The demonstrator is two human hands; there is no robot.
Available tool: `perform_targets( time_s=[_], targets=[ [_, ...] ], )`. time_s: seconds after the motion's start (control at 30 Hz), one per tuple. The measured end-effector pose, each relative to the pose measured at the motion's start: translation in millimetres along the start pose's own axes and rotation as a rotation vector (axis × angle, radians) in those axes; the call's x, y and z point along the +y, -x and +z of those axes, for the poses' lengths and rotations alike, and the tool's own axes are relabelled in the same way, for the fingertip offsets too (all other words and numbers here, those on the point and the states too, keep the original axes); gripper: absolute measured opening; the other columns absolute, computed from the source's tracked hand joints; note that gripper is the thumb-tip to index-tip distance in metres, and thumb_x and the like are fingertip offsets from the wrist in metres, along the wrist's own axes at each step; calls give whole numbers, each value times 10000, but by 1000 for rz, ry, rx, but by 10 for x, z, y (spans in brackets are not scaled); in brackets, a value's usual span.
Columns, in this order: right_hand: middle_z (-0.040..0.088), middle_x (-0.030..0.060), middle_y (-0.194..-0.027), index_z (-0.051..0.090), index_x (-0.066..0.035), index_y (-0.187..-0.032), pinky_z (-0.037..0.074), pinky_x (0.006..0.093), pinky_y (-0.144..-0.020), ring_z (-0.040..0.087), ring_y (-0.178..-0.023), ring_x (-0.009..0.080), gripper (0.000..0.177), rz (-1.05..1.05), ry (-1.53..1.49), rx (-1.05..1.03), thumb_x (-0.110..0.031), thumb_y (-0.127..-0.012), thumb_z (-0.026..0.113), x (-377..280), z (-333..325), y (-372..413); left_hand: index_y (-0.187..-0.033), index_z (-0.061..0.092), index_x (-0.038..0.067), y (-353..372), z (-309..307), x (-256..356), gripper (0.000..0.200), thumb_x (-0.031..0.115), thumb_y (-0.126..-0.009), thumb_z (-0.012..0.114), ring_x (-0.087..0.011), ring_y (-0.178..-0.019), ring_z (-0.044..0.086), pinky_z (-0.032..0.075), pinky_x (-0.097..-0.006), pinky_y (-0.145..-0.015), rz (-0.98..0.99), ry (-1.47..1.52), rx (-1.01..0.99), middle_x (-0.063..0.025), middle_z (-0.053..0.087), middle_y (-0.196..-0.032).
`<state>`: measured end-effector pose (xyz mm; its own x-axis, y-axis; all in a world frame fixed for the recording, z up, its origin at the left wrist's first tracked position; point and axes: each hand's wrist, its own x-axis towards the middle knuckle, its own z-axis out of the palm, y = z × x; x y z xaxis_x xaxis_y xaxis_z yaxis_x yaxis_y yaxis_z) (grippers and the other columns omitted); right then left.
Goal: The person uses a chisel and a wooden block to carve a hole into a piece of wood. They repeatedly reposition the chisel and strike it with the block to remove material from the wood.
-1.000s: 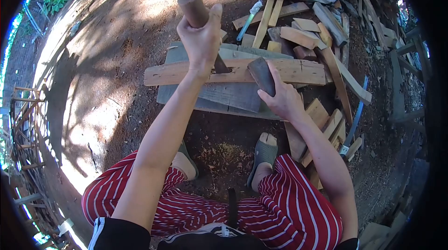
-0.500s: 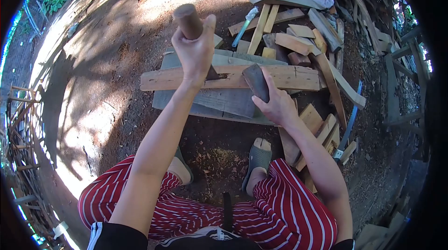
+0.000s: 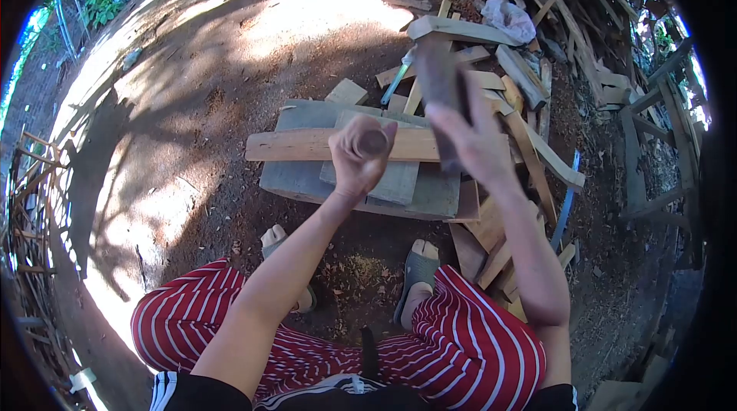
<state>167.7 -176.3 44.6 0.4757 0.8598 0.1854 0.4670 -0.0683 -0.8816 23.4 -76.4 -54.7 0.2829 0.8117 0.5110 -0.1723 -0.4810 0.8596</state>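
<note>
Two bare hands are above a low bench [image 3: 295, 181] outdoors. Fingers of the left hand [image 3: 356, 158] are clenched around a round-ended handle [image 3: 373, 142], its end facing the viewer. Fingers of the right hand [image 3: 482, 138], blurred, grasp a dark block [image 3: 439, 81], raised beside the left fingers, its lower end overlapping the beam in view. A pale wooden beam [image 3: 288, 145] lies across the bench, passing under the left fingers and reaching out on both sides of them. Chips [image 3: 361, 267] on the ground, nearer the viewer than the left fingers, suggest some cutting is done. No finished cut shows on the beam; the left hand hides the handle's lower end, so how much is left cannot be told.
</note>
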Motion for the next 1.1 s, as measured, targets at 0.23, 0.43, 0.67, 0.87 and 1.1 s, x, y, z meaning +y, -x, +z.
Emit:
perform_targets(
  time_s=[0.23,0.43,0.67,0.87,1.1],
  targets=[
    [540,254,-1316,314,31,-1473,496,445,-961,614,-1140,354,825,-705,293,-55,-234,-796,704,-610,-49,495,-785,604,29,230,-39,-21,205,106,-699,772,-150,-685,619,488,-289,-650,37,32,-65,-88,620,-719],
    [552,261,-1302,303,42,-1474,447,420,-1041,562,-1232,364,857,-569,247,-131,-156,-754,723,-744,-106,816,-864,616,45,355,-8,-111,349,258,-670,813,-350,-746,622,497,-384,-690,130,64,-33,-129,627,-803],
    [600,268,-1247,222,-62,-1534,511,421,-952,652,-1086,389,918,-399,312,-373,-264,-797,732,-339,-15,895,-773,548,40,398,-71,-88,310,205,-662,786,-360,-720,577,474,-384,-682,247,-192,-90,-131,571,-752],
    [580,295,-1266,178,-119,-1551,478,449,-966,605,-1140,442,900,-109,239,-258,-340,-831,671,304,89,604,-757,556,79,627,-44,27,259,30,-697,802,-255,-638,541,436,-347,-601,302,-116,-77,-61,560,-703],
    [650,314,-1079,190,-177,-1549,501,519,-882,637,-979,491,877,113,476,-271,-422,-836,638,1307,408,260,-739,545,51,404,-178,91,189,11,-787,724,-161,-578,548,452,-292,-542,214,-124,-26,-66,557,-653]
  ],
)
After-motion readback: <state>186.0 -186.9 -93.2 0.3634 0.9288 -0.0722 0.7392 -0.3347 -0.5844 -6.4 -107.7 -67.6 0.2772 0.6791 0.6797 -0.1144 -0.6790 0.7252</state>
